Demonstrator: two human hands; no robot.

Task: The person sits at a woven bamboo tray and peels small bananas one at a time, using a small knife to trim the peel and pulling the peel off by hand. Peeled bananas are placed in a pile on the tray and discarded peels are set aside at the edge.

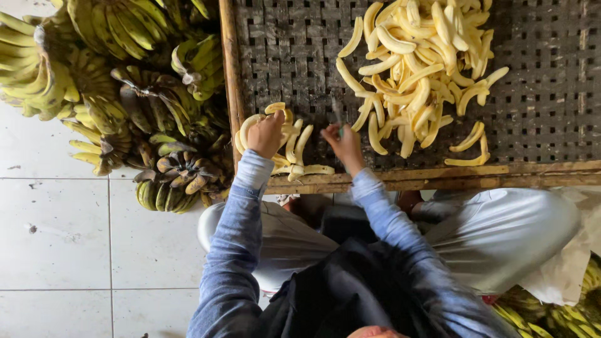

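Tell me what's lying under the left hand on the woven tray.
A small cluster of peeled bananas lies under and around the left hand on the woven tray. The hand covers the pieces directly beneath it, so their number can't be told.

The blade of the knife [337, 114] was thin and blurred, and its handle was hidden inside the right hand [342, 144], so the grip could not be made out. The left hand [266, 134] covered part of the small heap of peeled bananas [297, 150], and whether its fingers pinched one piece could not be told. The large pile of peeled bananas [421, 69] and the woven tray [551, 94] ran off the top edge. The unpeeled bunches [119, 81] were cut off at the top and left.
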